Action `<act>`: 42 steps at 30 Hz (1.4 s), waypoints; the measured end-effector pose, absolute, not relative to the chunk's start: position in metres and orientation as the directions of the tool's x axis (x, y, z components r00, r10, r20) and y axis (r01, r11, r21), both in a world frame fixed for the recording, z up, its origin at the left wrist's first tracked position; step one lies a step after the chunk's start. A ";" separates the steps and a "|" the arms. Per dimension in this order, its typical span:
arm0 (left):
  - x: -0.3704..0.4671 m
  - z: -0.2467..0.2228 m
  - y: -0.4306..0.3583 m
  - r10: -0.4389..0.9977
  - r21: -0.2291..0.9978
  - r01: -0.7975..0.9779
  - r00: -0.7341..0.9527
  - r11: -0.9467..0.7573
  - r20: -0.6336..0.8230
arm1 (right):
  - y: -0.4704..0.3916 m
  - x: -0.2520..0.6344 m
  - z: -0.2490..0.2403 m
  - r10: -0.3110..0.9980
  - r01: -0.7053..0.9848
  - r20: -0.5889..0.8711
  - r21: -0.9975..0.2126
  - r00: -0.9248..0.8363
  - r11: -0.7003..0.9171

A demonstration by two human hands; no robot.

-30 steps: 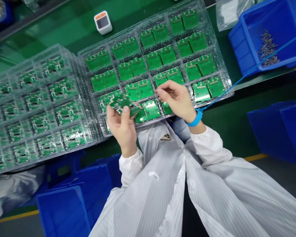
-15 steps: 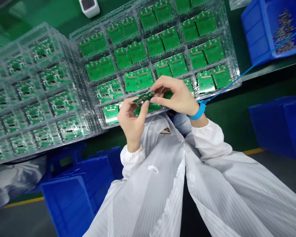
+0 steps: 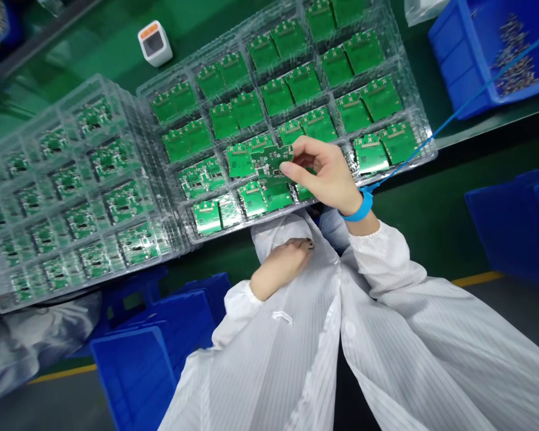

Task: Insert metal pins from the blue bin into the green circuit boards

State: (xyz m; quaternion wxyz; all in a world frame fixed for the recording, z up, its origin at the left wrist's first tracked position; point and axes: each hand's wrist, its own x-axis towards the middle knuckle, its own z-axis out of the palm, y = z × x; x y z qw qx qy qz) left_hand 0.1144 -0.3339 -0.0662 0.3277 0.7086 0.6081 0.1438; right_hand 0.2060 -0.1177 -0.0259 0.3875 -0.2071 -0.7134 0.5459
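Between thumb and fingers, my right hand [image 3: 321, 173] pinches a green circuit board [image 3: 269, 160] over the front part of a clear compartment tray [image 3: 231, 212]. Pairs of green boards [image 3: 371, 152] lie in most of the tray's compartments. A blue strap [image 3: 359, 206] with a cord circles my right wrist. My left hand [image 3: 285, 263] is down at the front of the white coat [image 3: 305, 323], its fingers curled at a phone [image 3: 311, 244] that is mostly hidden, so its grip cannot be made out.
A stack of clear trays [image 3: 72, 221] with boards stands at the left. Behind it sits a small white device [image 3: 155, 45]. A blue bin [image 3: 467, 60] of small metal parts is at the right. Blue crates [image 3: 135, 371] stand below the table.
My left hand has let go of the board and moved down to the coat front, over the phone. My right hand still holds the board, which now lies flatter to view.
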 end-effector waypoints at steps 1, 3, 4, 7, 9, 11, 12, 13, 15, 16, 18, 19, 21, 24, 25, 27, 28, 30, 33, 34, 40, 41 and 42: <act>0.121 -0.081 -0.333 0.935 0.571 0.819 0.244 -0.055 -0.259 | -0.118 0.206 -0.026 0.721 -0.145 0.329 -0.941 -0.610 0.306; 0.131 -0.102 -0.331 0.893 0.467 0.879 0.284 -0.097 -0.349 | -0.117 0.206 -0.025 0.731 -0.176 0.329 -0.944 -0.598 0.280; 0.135 -0.108 -0.331 0.883 0.452 0.885 0.299 -0.114 -0.363 | -0.117 0.206 -0.024 0.738 -0.187 0.326 -0.945 -0.591 0.267; 0.145 -0.110 -0.334 0.838 0.421 0.887 0.370 -0.190 -0.401 | -0.117 0.205 -0.022 0.752 -0.202 0.310 -0.951 -0.581 0.236; 0.150 -0.106 -0.338 0.807 0.394 0.890 0.399 -0.227 -0.436 | -0.118 0.205 -0.021 0.760 -0.202 0.300 -0.953 -0.577 0.224; 0.154 -0.106 -0.341 0.798 0.345 0.912 0.373 -0.222 -0.473 | -0.118 0.205 -0.019 0.766 -0.202 0.292 -0.956 -0.572 0.214; 0.155 -0.107 -0.342 0.805 0.313 0.929 0.338 -0.200 -0.488 | -0.118 0.205 -0.019 0.770 -0.202 0.287 -0.957 -0.570 0.208; 0.156 -0.110 -0.342 0.812 0.278 0.945 0.295 -0.171 -0.503 | -0.118 0.205 -0.018 0.773 -0.201 0.281 -0.959 -0.568 0.201; 0.159 -0.117 -0.342 0.821 0.213 0.971 0.212 -0.113 -0.530 | -0.118 0.205 -0.019 0.780 -0.197 0.265 -0.963 -0.567 0.184; 0.161 -0.121 -0.341 0.822 0.191 0.977 0.185 -0.094 -0.538 | -0.118 0.205 -0.020 0.784 -0.195 0.257 -0.965 -0.565 0.176; 0.165 -0.128 -0.340 0.821 0.176 0.981 0.169 -0.085 -0.545 | -0.118 0.205 -0.022 0.795 -0.197 0.248 -0.967 -0.553 0.165; 0.166 -0.131 -0.339 0.820 0.180 0.980 0.176 -0.091 -0.545 | -0.117 0.205 -0.023 0.803 -0.201 0.247 -0.966 -0.542 0.161; 0.169 -0.137 -0.336 0.816 0.196 0.975 0.197 -0.105 -0.543 | -0.117 0.204 -0.024 0.816 -0.211 0.246 -0.965 -0.523 0.156; 0.168 -0.145 -0.331 0.811 0.211 0.972 0.206 -0.105 -0.548 | -0.117 0.204 -0.023 0.820 -0.212 0.237 -0.966 -0.521 0.145; 0.167 -0.147 -0.329 0.809 0.213 0.972 0.204 -0.100 -0.551 | -0.117 0.204 -0.022 0.820 -0.207 0.231 -0.968 -0.523 0.141; 0.165 -0.151 -0.325 0.805 0.221 0.972 0.197 -0.084 -0.559 | -0.118 0.204 -0.020 0.824 -0.190 0.215 -0.973 -0.524 0.133; 0.164 -0.152 -0.323 0.804 0.226 0.971 0.193 -0.075 -0.563 | -0.118 0.203 -0.019 0.826 -0.181 0.207 -0.975 -0.524 0.129; 0.161 -0.154 -0.320 0.800 0.242 0.969 0.189 -0.057 -0.569 | -0.118 0.203 -0.018 0.828 -0.164 0.194 -0.978 -0.527 0.125; 0.149 -0.150 -0.318 0.801 0.272 0.962 0.188 -0.032 -0.568 | -0.117 0.202 -0.021 0.822 -0.140 0.188 -0.981 -0.538 0.133; 0.142 -0.147 -0.318 0.805 0.283 0.959 0.187 -0.025 -0.563 | -0.117 0.202 -0.022 0.820 -0.135 0.187 -0.982 -0.541 0.135; 0.088 -0.122 -0.324 0.865 0.305 0.950 0.093 0.071 -0.493 | -0.113 0.201 -0.023 0.805 -0.126 0.181 -0.983 -0.565 0.133; 0.082 -0.119 -0.325 0.873 0.309 0.946 0.070 0.095 -0.483 | -0.112 0.201 -0.022 0.805 -0.128 0.182 -0.983 -0.565 0.133; 0.079 -0.116 -0.326 0.877 0.318 0.941 0.053 0.116 -0.477 | -0.112 0.201 -0.020 0.806 -0.134 0.184 -0.982 -0.562 0.131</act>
